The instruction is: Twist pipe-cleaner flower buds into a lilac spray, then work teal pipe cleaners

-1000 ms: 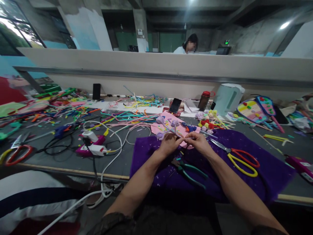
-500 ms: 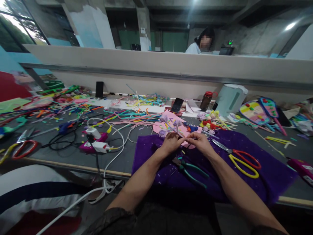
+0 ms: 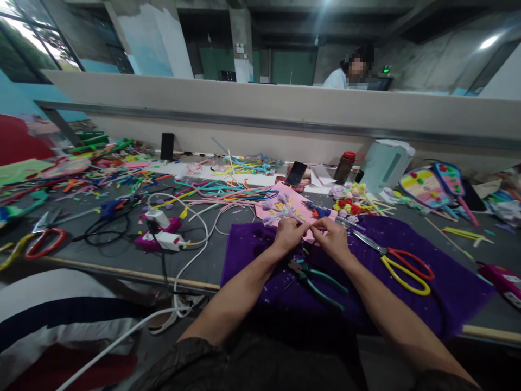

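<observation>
My left hand (image 3: 290,234) and my right hand (image 3: 330,237) meet above the purple cloth (image 3: 243,247), fingertips pinched close together. Between them is a lavender pipe-cleaner flower spray (image 3: 277,213), its fuzzy stems fanning out beyond my left hand. The exact spot where the fingers grip is too small to make out. Behind the spray lies a pink sheet (image 3: 285,193) with small bits on it. Green-handled pliers (image 3: 321,283) rest on the cloth below my hands. To the right lie scissors (image 3: 407,274) with red and yellow handles.
A power strip (image 3: 160,240) with white plugs and cables stands left of the cloth. Loose pipe cleaners (image 3: 232,195) spread across the table. At the back are a phone (image 3: 296,174), a brown bottle (image 3: 344,168) and a pale green jug (image 3: 386,164). Another person (image 3: 345,76) is beyond the partition.
The lavender spray has turned in my hands, and its stems now fan out to the left. My fingers stay pinched together. The person beyond the partition appears farther right.
</observation>
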